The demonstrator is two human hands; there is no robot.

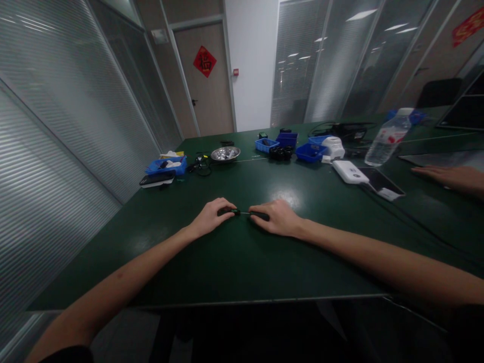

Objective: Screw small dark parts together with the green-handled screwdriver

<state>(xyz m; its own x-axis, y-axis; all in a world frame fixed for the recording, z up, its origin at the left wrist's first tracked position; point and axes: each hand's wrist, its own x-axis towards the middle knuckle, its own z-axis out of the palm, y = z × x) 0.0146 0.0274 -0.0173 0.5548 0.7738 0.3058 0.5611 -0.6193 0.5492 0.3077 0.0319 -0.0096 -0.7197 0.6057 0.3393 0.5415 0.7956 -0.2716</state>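
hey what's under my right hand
Under your right hand, part of a black handle shows, a thin metal shaft pointing toward your left hand. The rest there is covered.

Head-worn view, forward and down across the near table (227, 264) toward a dim, probably distant door (212, 103)

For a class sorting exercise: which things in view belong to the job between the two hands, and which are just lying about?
In the job:
black-handled tool, in the right hand
small dark piece, in the left hand

Apparently just lying about:
metal bowl
water bottle
white device
blue tray at far left
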